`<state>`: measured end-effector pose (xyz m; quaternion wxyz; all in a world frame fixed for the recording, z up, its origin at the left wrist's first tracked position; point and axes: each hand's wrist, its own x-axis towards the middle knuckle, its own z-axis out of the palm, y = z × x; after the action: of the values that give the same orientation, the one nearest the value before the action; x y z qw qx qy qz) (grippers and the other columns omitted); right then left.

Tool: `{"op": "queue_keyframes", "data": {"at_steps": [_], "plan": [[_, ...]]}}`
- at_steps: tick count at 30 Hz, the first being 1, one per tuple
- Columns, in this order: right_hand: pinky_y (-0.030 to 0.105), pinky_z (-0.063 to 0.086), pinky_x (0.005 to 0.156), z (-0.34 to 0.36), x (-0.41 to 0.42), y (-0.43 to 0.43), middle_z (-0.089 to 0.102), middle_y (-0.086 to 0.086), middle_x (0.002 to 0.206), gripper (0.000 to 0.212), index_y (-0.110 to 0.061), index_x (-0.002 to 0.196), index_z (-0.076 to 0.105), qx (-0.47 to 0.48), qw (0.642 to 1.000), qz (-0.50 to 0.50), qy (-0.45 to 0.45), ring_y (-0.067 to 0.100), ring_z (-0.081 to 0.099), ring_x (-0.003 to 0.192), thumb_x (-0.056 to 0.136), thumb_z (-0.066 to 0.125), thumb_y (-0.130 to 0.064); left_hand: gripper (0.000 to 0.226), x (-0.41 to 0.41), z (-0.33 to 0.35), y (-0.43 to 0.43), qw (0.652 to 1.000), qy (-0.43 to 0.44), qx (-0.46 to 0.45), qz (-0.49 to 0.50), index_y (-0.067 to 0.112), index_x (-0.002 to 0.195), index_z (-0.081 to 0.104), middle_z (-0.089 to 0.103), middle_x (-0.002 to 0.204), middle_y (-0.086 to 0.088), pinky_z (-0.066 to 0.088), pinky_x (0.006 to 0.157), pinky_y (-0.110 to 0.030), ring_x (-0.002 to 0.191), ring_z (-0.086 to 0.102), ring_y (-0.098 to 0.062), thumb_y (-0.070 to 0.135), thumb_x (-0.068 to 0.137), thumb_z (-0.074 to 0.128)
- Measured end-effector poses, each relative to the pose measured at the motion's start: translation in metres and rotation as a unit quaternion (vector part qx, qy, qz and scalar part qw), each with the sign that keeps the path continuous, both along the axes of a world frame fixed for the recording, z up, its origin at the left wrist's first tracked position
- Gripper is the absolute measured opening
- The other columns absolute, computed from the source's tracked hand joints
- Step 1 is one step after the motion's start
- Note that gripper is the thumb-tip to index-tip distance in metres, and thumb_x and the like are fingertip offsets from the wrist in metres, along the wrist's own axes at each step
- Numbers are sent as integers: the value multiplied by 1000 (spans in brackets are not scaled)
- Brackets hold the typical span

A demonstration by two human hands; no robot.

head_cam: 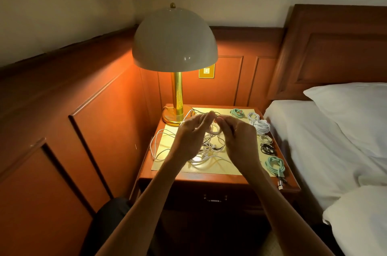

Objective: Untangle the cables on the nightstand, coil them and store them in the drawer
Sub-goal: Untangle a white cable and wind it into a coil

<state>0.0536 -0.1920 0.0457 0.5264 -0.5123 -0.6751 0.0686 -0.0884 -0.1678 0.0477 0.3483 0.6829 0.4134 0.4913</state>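
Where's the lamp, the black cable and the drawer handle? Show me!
lamp [174, 40]: head view, middle of its dome shade.
black cable [267, 148]: head view, on its coiled loops.
drawer handle [214, 200]: head view, middle of the metal bar.

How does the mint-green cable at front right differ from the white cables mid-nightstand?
The mint-green cable is wound into a tight bundle; the white cables sprawl in loose loops. The green one lies untouched at the edge; the white ones sit under the left hand and right hand. Both rest on the wooden nightstand.
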Motion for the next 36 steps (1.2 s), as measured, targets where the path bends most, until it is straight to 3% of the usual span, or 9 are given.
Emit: {"op": "queue_keyframes", "data": {"at_steps": [5, 7, 12, 15, 19, 23, 28, 33, 36], "plan": [[29, 52, 66, 11, 20, 1, 74, -5, 82, 28, -15, 101, 76, 37, 980, 96, -169, 5, 64, 69, 101, 54, -32, 51, -16, 14, 3, 989, 115, -23, -93, 18, 68, 59, 63, 68, -2, 40, 60, -23, 59, 54, -9, 55, 96, 38], [26, 51, 68, 13, 23, 2, 74, -7, 84, 34, -17, 102, 76, 24, 985, 103, -137, 5, 65, 72, 99, 52, -41, 46, -8, 9, 0, 991, 113, 29, -58, 20, 77, 63, 64, 67, 4, 42, 57, -18, 58, 57, -4, 48, 101, 36], [4, 41, 67, 9, 1, -5, 73, -13, 96, 38, -19, 112, 75, -22, 999, 26, 15, -8, 64, 81, 99, 51, -45, 51, 33, -5, -10, 987, -73, 38, 142, 8, 90, 67, 68, 69, 0, 49, 58, -16, 63, 67, -7, 44, 103, 33], [9, 42, 58, 0, -9, -9, 73, -6, 84, 49, -17, 112, 72, -52, 998, -6, 44, -2, 64, 74, 98, 42, -52, 52, 44, -6, -12, 974, -116, 44, 191, 10, 93, 69, 71, 75, 4, 53, 59, -18, 66, 69, -3, 45, 103, 32], [21, 40, 49, -9, 4, -6, 61, -6, 62, 40, -14, 90, 70, -46, 999, -14, 11, 12, 57, 56, 101, 48, -46, 42, 30, -13, -4, 995, -15, 16, 97, 22, 80, 63, 63, 65, 9, 44, 53, -13, 57, 62, 2, 38, 107, 35], [23, 43, 52, -14, 20, -4, 61, -9, 63, 35, -15, 81, 68, -49, 997, 18, -66, 7, 58, 57, 101, 53, -40, 44, 13, -10, 0, 986, 148, 74, 8, 25, 72, 53, 55, 65, 8, 36, 53, -14, 58, 54, -3, 43, 106, 31], [37, 48, 64, -5, 30, -3, 66, -1, 70, 39, -13, 82, 68, -117, 988, 80, -63, 13, 60, 65, 101, 49, -43, 47, 20, -22, -2, 990, 76, 116, -8, 6, 81, 62, 59, 69, -6, 43, 59, -33, 63, 55, -18, 30, 109, 33], [42, 52, 66, 10, 46, -6, 69, 12, 81, 23, -23, 115, 56, -140, 978, 125, -91, 19, 64, 68, 101, 50, -40, 41, 18, -23, 1, 992, 74, 99, -12, 6, 77, 55, 50, 65, 0, 33, 55, -26, 57, 41, -11, 26, 108, 39], [38, 50, 56, 19, 57, -5, 63, 10, 74, 14, -25, 110, 52, -72, 988, 111, -81, 20, 58, 63, 100, 54, -34, 40, 19, -18, -5, 990, 65, 127, -19, 4, 76, 55, 51, 64, -2, 34, 55, -26, 58, 43, -19, 24, 107, 38]]}}
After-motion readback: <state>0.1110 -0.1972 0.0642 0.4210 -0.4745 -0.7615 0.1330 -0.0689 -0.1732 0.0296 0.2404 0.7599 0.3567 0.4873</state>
